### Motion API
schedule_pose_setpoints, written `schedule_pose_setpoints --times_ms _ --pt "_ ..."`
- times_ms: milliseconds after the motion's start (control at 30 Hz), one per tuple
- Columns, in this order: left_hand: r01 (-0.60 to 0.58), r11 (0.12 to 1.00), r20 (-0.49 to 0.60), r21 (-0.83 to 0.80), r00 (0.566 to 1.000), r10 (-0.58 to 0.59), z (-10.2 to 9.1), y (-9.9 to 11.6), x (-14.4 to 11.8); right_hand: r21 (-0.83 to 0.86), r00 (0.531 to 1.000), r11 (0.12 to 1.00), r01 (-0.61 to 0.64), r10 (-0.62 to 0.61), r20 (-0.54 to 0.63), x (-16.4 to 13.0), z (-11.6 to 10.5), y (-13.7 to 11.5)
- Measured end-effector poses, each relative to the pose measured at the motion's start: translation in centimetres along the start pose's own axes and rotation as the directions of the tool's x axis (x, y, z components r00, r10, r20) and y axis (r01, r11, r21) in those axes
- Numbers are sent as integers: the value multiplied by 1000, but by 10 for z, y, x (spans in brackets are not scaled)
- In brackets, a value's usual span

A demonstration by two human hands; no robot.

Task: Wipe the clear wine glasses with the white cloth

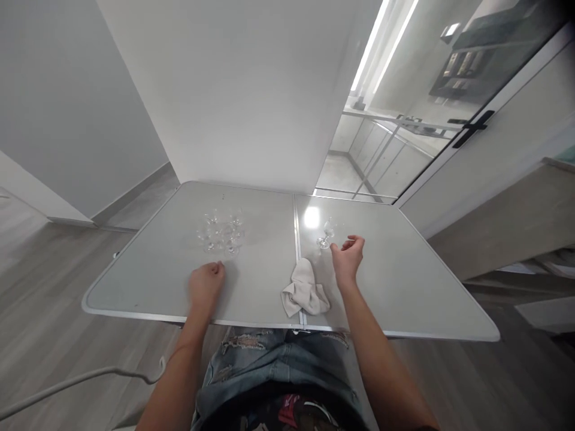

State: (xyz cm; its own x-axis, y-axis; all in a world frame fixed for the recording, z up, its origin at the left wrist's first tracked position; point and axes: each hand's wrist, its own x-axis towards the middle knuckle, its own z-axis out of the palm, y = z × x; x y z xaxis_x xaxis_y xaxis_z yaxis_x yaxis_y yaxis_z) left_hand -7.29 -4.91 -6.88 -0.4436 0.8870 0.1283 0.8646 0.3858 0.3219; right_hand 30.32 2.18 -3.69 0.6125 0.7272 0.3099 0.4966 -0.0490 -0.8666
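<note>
My left hand rests on the table in a loose fist, with nothing showing in it. Just beyond it stands a group of several small clear stemmed glasses. On the right half, a single clear stemmed glass stands upright. Beside its foot is my right hand, thumb and curled fingers apart, holding nothing that I can see. A crumpled pale cloth lies across the seam between my hands, nearer the front edge.
The folding table has a metal trim and a seam down its middle. A white wall rises behind it, and a glass door with a black handle is at right. A pale hose or cable runs at lower left.
</note>
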Motion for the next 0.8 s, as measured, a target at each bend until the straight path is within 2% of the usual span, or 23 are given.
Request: schedule_pose_setpoints --times_ms 67,133,300,400,467,533,600,700,800 --pt "-45 998 58 53 997 42 4 6 -4 -119 986 989 -92 107 129 22 6 20" --pt "-61 994 97 89 994 52 6 9 -5 -218 963 972 -90 140 229 34 19 32" --pt "-80 991 150 106 987 64 4 9 -7 -281 957 960 8 74 280 42 41 42" --pt "-80 992 144 97 987 66 4 9 -9 -266 970 958 111 -46 238 41 41 34" --pt "-75 992 147 97 987 60 4 10 -10 -214 975 962 170 -133 180 32 43 19" --pt "-72 992 160 105 986 54 4 12 -10 -99 965 973 209 -189 183 13 50 -2" --pt "-74 991 173 113 983 54 2 13 -10 56 897 967 250 -252 364 -15 65 -24" --pt "-74 989 196 129 979 48 -2 16 -10 220 734 946 238 -323 597 -61 96 -51" --pt "-69 987 204 145 978 39 -5 17 -11 225 663 950 217 -313 680 -91 121 -65"
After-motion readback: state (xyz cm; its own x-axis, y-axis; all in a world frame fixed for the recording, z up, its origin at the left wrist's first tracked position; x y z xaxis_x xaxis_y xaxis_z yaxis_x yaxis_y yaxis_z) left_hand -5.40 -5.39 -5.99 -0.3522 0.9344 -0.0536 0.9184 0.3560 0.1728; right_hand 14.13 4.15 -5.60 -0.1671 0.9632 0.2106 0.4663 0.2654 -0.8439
